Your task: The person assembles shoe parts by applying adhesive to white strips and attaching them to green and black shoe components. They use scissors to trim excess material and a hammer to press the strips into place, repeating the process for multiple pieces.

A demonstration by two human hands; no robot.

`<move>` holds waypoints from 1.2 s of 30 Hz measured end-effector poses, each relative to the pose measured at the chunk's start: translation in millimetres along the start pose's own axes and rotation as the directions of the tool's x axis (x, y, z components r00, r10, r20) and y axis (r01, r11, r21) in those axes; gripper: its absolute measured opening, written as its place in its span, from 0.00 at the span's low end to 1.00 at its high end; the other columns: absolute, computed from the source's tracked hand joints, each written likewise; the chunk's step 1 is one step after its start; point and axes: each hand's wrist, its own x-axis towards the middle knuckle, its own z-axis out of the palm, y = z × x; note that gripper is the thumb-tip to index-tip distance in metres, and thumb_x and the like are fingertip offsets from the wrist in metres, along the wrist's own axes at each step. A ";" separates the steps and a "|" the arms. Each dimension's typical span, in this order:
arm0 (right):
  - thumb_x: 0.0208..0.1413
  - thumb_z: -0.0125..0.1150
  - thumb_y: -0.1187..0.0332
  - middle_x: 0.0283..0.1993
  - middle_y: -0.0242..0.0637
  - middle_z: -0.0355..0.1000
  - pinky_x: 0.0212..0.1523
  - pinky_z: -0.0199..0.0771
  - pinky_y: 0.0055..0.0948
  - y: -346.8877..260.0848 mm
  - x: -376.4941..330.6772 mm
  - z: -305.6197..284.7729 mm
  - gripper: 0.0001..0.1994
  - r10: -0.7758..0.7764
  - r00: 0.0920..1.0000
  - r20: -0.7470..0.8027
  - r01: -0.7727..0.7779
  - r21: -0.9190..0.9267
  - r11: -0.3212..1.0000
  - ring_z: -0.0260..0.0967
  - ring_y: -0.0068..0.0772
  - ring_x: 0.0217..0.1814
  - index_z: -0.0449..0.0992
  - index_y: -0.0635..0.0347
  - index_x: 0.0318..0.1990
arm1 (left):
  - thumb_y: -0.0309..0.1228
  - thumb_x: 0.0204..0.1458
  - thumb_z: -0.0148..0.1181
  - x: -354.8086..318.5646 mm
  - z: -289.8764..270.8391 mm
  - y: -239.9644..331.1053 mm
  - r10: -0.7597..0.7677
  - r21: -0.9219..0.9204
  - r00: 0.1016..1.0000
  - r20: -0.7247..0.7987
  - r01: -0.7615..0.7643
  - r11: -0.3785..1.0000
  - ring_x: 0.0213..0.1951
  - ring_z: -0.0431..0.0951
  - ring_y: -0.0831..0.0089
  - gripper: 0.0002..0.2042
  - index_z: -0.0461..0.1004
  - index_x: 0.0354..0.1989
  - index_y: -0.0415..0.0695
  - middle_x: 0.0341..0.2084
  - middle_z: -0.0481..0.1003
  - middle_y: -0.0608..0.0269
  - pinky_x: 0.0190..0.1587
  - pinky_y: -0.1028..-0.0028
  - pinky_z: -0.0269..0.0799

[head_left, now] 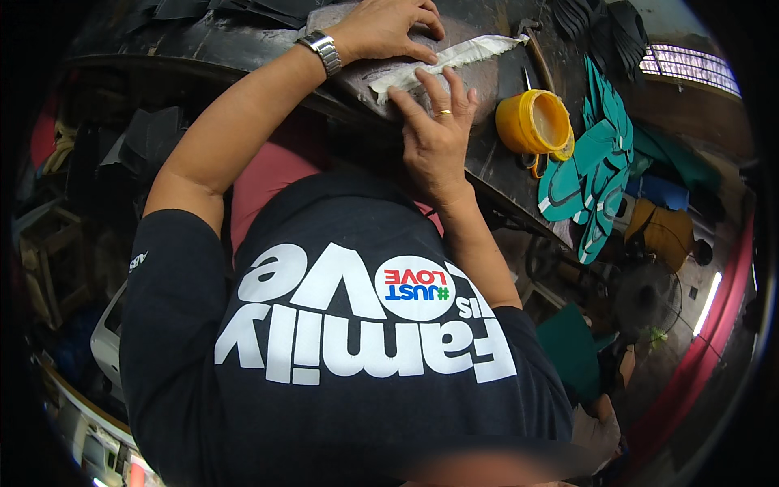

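A white cloth strip with a frayed near edge lies slantwise across a greyish-brown slab on the dark table. My left hand is over its far side, fingers bent and apart, with the thumb touching the strip. My right hand reaches up from the near side. Its fingers are spread, and the fingertips rest at the strip's near edge. Neither hand appears to grip the cloth. Right of the slab stands a yellow pot with pale, pasty contents.
A wooden-handled tool, apparently a hammer, lies beyond the pot. Orange loop handles show beside the pot. Teal sole-shaped pieces overhang the table's right edge. Black cut pieces lie at the far right. A fan stands below.
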 end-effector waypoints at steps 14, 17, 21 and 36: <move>0.57 0.64 0.53 0.69 0.45 0.61 0.69 0.45 0.69 13.6 12.7 -10.0 0.21 0.042 0.999 0.030 -0.036 -0.170 0.985 0.48 0.58 0.76 0.78 0.47 0.57 | 0.44 0.45 0.71 -0.9 0.8 0.5 0.000 0.009 1.000 0.001 0.000 1.000 0.53 0.73 0.59 0.18 0.83 0.42 0.48 0.48 0.77 0.61 0.57 0.60 0.65; 0.58 0.62 0.46 0.71 0.43 0.58 0.69 0.41 0.72 7.4 7.0 -8.5 0.24 0.000 0.996 0.089 0.022 -0.250 0.968 0.46 0.58 0.77 0.76 0.41 0.59 | 0.44 0.45 0.71 -1.0 0.8 0.8 0.002 0.007 1.000 -0.003 -0.002 1.000 0.53 0.74 0.59 0.18 0.83 0.42 0.48 0.48 0.77 0.61 0.57 0.60 0.65; 0.57 0.63 0.46 0.71 0.42 0.59 0.70 0.37 0.71 -1.8 2.7 -17.9 0.20 -0.093 0.988 0.120 0.102 -0.067 0.993 0.46 0.54 0.78 0.80 0.37 0.54 | 0.44 0.44 0.71 -0.4 0.0 1.0 -0.010 0.002 1.000 0.000 0.010 1.000 0.53 0.74 0.59 0.18 0.83 0.42 0.48 0.48 0.77 0.61 0.57 0.60 0.66; 0.56 0.61 0.40 0.74 0.41 0.54 0.70 0.30 0.74 -7.2 14.3 -2.3 0.26 -0.063 0.988 0.140 0.097 -0.250 0.963 0.39 0.54 0.80 0.76 0.33 0.60 | 0.43 0.47 0.69 1.4 6.6 -4.2 0.010 0.024 0.999 -0.038 -0.009 1.000 0.51 0.75 0.59 0.16 0.84 0.40 0.49 0.46 0.78 0.62 0.55 0.60 0.68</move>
